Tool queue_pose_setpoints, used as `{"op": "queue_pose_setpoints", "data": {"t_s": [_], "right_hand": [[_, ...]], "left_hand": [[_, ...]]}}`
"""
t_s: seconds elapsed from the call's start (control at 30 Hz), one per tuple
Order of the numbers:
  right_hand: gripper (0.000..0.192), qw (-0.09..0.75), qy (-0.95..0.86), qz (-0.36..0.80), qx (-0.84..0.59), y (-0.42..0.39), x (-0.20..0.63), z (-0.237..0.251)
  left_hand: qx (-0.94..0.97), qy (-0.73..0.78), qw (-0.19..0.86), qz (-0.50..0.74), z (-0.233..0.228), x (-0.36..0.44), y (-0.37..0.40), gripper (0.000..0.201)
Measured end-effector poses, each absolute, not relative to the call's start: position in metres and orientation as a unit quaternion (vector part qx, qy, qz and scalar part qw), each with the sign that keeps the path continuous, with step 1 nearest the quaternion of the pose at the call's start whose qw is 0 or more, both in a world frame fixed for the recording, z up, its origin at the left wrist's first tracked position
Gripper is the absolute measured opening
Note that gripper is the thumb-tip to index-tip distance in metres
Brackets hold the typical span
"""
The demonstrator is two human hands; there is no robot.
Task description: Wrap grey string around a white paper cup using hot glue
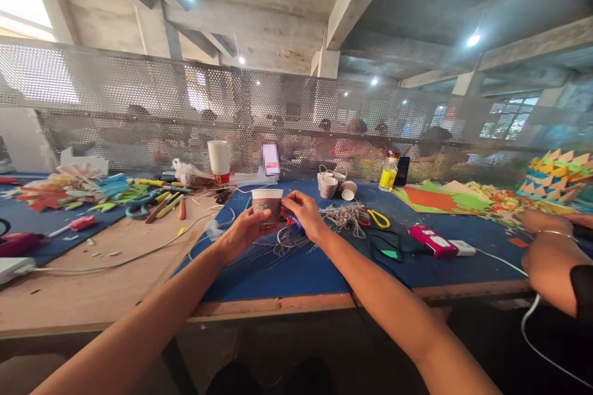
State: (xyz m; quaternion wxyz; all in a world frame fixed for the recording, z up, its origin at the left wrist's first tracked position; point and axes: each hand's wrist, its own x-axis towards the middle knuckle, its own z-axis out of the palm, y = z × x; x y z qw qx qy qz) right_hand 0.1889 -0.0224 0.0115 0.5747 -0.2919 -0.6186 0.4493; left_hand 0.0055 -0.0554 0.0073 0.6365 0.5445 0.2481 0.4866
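Observation:
A paper cup [267, 199] is held upright above the blue mat, its lower part wrapped in grey cord with a red line near the white rim. My left hand [248, 229] is closed around the cup's left side and base. At the cup's right edge, my right hand [303, 213] has its fingers pinched together; what lies between them is hidden. Behind my right wrist lies a tangled bundle of grey cord [345, 216]. Red-and-blue handles [291, 221] show partly between my hands, and loose strands spread over the mat below.
Cord-wrapped cups [328, 185] and a stack of paper cups [218, 157] stand toward the back. Yellow-handled scissors [380, 218], a pink device [433, 241] and coloured paper [440, 197] lie right. Another person's hand [551, 253] is far right. A perforated screen [287, 117] borders the table.

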Motion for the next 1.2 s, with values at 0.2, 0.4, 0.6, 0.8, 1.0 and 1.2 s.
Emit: {"op": "queue_pose_setpoints", "data": {"t_s": [0.2,0.4,0.6,0.8,1.0,1.2], "right_hand": [[0.025,0.572,-0.615,0.453,-0.299,-0.021,0.189,0.011],[0.028,0.568,-0.609,0.461,-0.308,-0.025,0.189,0.014],[0.025,0.562,-0.609,0.465,-0.311,-0.023,0.19,0.013],[0.024,0.569,-0.59,0.481,-0.31,-0.02,0.189,0.011],[0.032,0.565,-0.607,0.462,-0.315,-0.027,0.19,0.017],[0.039,0.549,-0.679,0.359,-0.329,-0.034,0.186,0.014]], "left_hand": [[0.54,0.252,0.638,0.487,0.009,0.006,-0.057,0.043],[0.534,0.256,0.641,0.488,0.01,0.007,-0.058,0.045],[0.529,0.258,0.642,0.491,0.009,0.006,-0.057,0.044],[0.535,0.248,0.644,0.487,0.008,0.005,-0.055,0.044],[0.537,0.247,0.637,0.496,0.009,0.003,-0.055,0.048],[0.53,0.254,0.601,0.542,0.008,0.002,-0.054,0.046]]}}
